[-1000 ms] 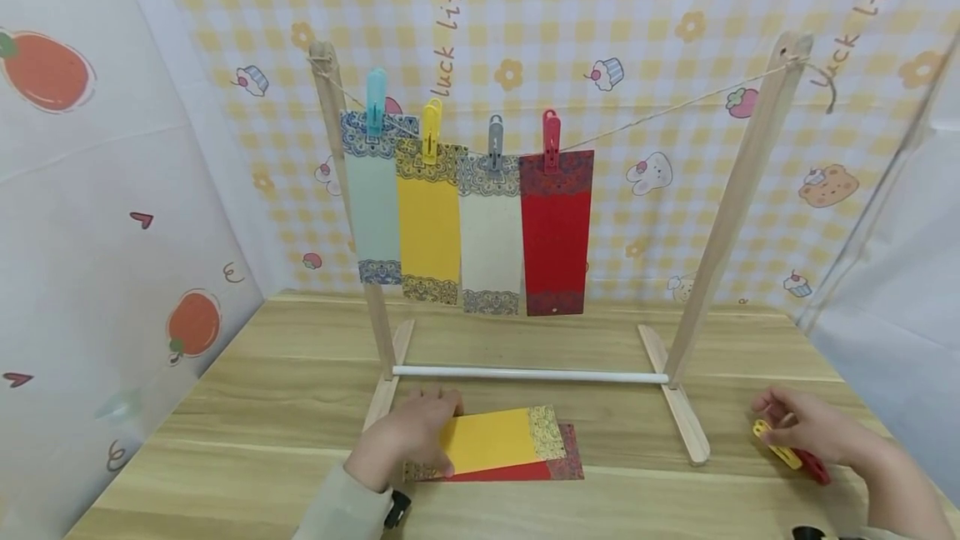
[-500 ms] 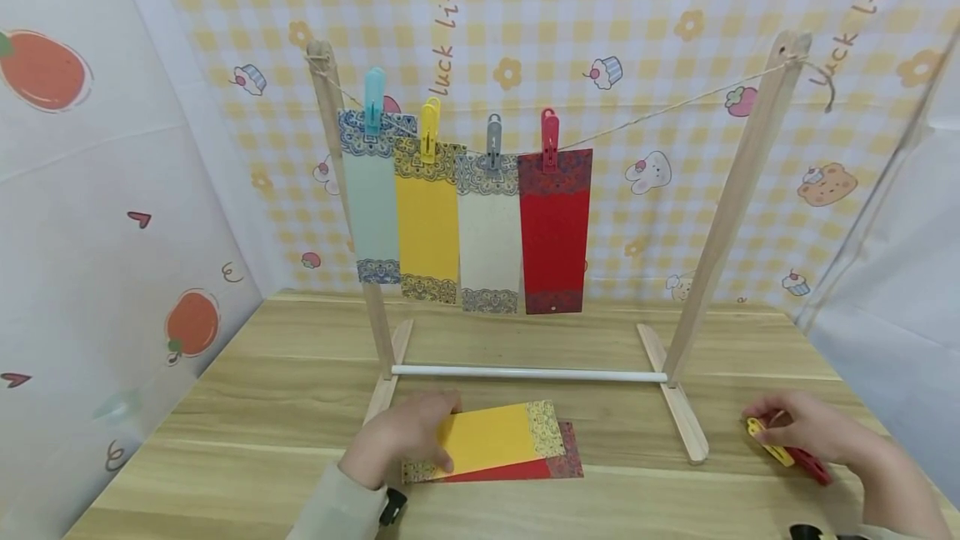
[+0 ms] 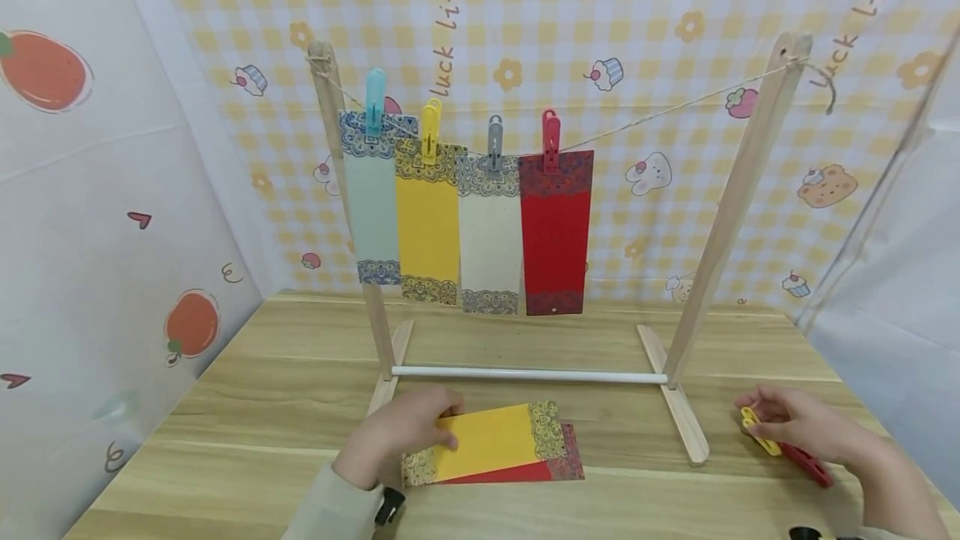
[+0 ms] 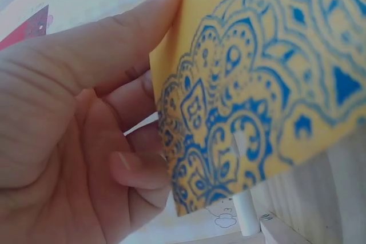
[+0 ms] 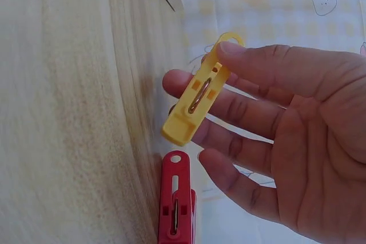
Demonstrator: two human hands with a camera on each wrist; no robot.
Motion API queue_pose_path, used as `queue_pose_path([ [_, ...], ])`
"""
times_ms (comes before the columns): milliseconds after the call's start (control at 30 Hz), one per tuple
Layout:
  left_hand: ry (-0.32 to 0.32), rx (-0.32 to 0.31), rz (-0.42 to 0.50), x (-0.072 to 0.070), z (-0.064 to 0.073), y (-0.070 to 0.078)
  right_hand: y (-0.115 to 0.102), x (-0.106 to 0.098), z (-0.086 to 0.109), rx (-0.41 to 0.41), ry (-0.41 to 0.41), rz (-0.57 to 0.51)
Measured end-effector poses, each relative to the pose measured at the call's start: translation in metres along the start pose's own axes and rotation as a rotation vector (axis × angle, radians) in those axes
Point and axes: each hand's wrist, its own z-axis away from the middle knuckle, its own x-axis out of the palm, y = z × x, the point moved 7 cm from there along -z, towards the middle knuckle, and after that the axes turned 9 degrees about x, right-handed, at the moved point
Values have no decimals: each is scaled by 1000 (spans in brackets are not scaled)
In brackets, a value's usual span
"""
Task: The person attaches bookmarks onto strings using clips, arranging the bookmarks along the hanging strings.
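Observation:
A yellow card with patterned ends lies over a red card on the table in the head view. My left hand pinches its long edge near the left end, thumb on top. Up close in the left wrist view, the card's blue lace print shows, the fingers behind it. At the right, my right hand holds a yellow clothespin between thumb and fingers. Right beside that hand, a red clothespin rests on the table.
A wooden stand with a white crossbar rises behind the hands. From its string hang a pale green card, a yellow one, a cream one and a red one, each clipped by a clothespin.
My right hand has drawn the yellow clothespin left, away from the red one. My left hand has shifted its hold on the yellow card, uncovering more of its left end.

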Motion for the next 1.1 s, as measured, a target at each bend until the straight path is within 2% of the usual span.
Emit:
queue_pose_path([
  [233, 5, 60, 23, -5, 0, 9, 0, 2, -1, -17, 6, 12],
  [733, -5, 92, 46, -10, 0, 25, -25, 1, 1, -114, 56, 68],
  [933, -10, 107, 103, -10, 0, 26, -39, 4, 4, -131, 53, 57],
  [1100, 10, 124, 135, -11, -1, 23, -53, 4, 6, -178, 87, 98],
])
